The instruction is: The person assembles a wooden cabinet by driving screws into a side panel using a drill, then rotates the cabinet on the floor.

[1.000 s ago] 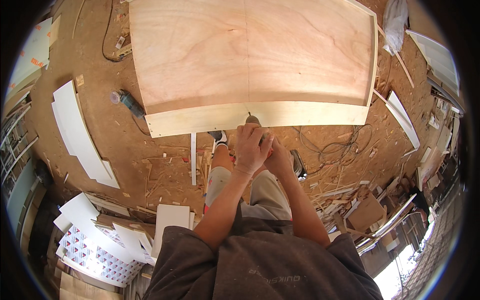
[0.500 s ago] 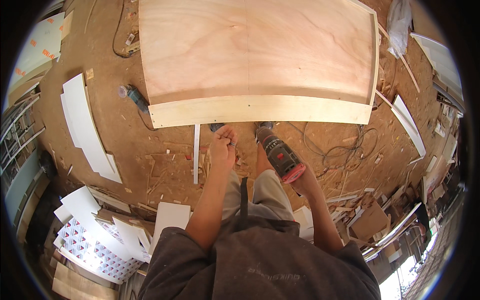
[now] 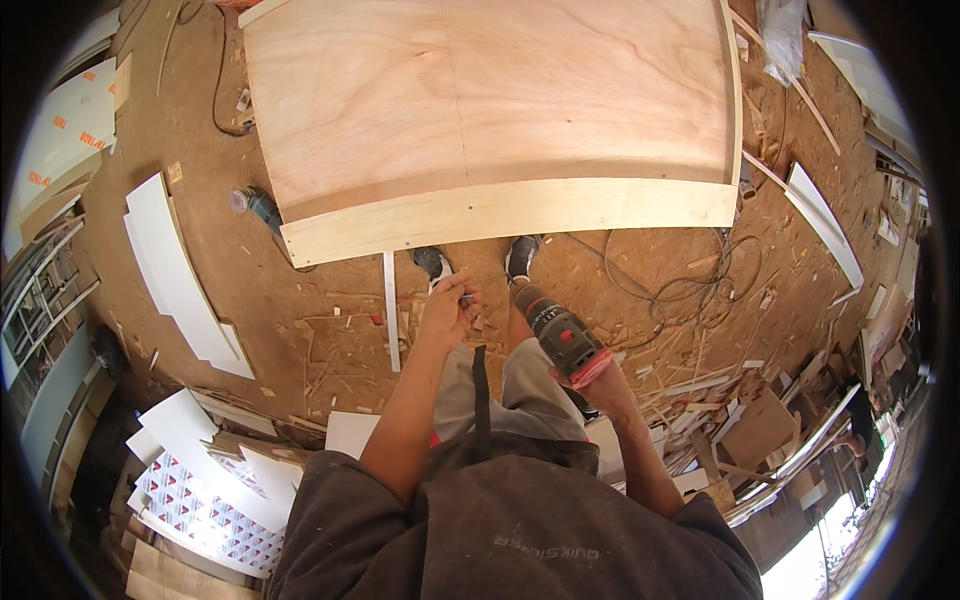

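Note:
My right hand (image 3: pixel 606 392) is wrapped round the grip of a black and red cordless drill (image 3: pixel 566 338), its chuck pointing forward toward the wooden panel. To its left, my left hand (image 3: pixel 446 312) has its fingers curled over a small dark, metallic-looking piece, too small to name. Ahead of both hands lies a large plywood panel (image 3: pixel 350 110), edged by a pale wooden board (image 3: pixel 540 208) along its near side. Small dark dots like screw heads show on that board. Neither hand touches the panel.
A teal power tool (image 3: pixel 264 208) lies left of the panel, near white sheet offcuts (image 3: pixel 180 280). A narrow white strip (image 3: pixel 391 315) extends from under the near board. Looped black cable (image 3: pixel 700 285) and wood scraps litter the right floor. Patterned sheets (image 3: pixel 210 505) are stacked lower left.
The view has shifted, so the panel sits further left and higher, and more of my shoes shows. Both hands appear slightly lower, the drill still in my right hand.

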The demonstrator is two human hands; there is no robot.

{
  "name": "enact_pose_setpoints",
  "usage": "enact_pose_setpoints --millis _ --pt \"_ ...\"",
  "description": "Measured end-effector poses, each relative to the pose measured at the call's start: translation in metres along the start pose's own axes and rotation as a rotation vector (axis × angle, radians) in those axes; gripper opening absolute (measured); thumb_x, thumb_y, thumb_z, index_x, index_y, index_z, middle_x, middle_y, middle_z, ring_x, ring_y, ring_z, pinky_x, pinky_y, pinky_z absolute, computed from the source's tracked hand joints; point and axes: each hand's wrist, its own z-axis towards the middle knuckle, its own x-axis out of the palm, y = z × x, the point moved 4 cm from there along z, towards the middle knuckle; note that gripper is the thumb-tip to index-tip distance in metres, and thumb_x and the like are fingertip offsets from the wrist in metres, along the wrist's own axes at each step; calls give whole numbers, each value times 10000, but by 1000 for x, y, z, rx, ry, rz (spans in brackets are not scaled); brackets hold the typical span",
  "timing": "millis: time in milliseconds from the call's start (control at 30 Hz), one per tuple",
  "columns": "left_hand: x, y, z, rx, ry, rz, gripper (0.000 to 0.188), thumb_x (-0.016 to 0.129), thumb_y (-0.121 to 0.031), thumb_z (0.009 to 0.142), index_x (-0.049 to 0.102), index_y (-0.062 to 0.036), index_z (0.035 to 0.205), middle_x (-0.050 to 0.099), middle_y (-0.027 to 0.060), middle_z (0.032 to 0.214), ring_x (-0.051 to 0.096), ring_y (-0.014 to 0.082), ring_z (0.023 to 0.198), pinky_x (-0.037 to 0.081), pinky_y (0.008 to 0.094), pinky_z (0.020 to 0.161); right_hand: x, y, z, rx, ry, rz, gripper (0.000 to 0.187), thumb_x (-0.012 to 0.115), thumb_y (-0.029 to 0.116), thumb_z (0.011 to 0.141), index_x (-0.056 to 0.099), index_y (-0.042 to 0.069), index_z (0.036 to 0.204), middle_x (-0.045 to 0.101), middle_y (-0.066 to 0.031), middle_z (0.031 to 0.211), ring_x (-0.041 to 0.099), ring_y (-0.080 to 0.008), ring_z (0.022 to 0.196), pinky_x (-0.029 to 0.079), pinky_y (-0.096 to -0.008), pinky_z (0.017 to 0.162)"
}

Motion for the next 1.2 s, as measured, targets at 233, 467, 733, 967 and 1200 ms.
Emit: enact_pose_setpoints --millis 233,467,733,967,1200 --pt "46 -12 6 -35 112 58 183 415 -49 965 509 -4 1115 601 122 994 639 201 866 556 300 728 -16 0 4 3 20 -89 483 761 253 748 551 26 1120 634 -104 1012 611 -222 909 476 -342 804" --pt "78 -11 17 -32 168 186 207 462 -65 957 501 -3 1150 605 125 1019 637 184 883 554 273 716 -28 -3 2 108 38 -35 505 757 281 747 535 24 1121 629 -110 1019 614 -240 913 479 -349 816" --pt "105 10 37 24 115 69 287 436 -64 962 453 61 1220 605 152 1054 633 232 974 554 310 813 -37 -22 -1 84 6 -32 551 763 274 747 512 21 1167 610 -120 1072 599 -251 974 467 -352 858" --pt "132 21 34 -27 124 163 379 382 -199 1001 431 94 1237 604 205 1098 623 274 998 534 359 862 -43 -43 -3 73 -26 -14 576 764 265 750 499 17 1197 597 -129 1108 589 -266 1013 461 -360 880" --pt "145 38 36 -49 232 -32 452 400 -341 995 495 44 1212 630 172 1072 616 266 987 521 394 850 -46 -48 -2 92 -24 36 554 759 245 758 508 24 1200 601 -123 1108 588 -246 1019 459 -353 878"
